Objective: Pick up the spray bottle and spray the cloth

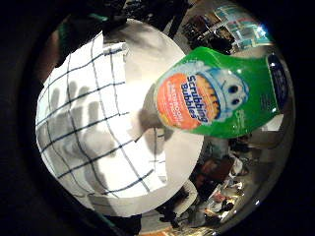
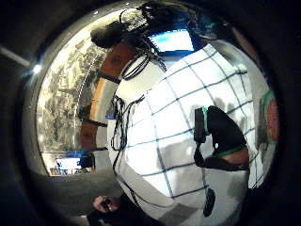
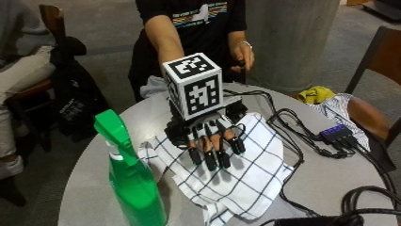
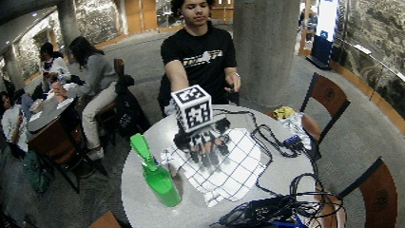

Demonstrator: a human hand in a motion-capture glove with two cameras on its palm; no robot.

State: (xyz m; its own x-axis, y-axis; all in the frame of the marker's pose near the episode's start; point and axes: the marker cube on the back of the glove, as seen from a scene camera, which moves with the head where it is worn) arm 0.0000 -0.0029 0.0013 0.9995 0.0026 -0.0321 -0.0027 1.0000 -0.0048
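A green spray bottle [image 3: 128,181] stands upright on the round table [image 3: 94,160], at the near edge beside the cloth. Its label shows in the little finger side palm view, where the bottle [image 1: 224,93] fills one side. A white cloth with dark checks [image 3: 241,167] lies rumpled in the middle of the table. My gloved right hand [image 3: 210,139] hovers over the cloth with its fingers spread and straight, holding nothing. The hand's shadow falls on the cloth [image 1: 93,128]. The bottle is a short way off to the hand's side, untouched.
Black cables [image 3: 291,129] and a small hub [image 3: 332,134] lie on the table beside the cloth. More cables [image 3: 366,195] pile at the near corner. Chairs [image 3: 376,61] stand around the table, and a concrete pillar [image 3: 291,37] rises behind it.
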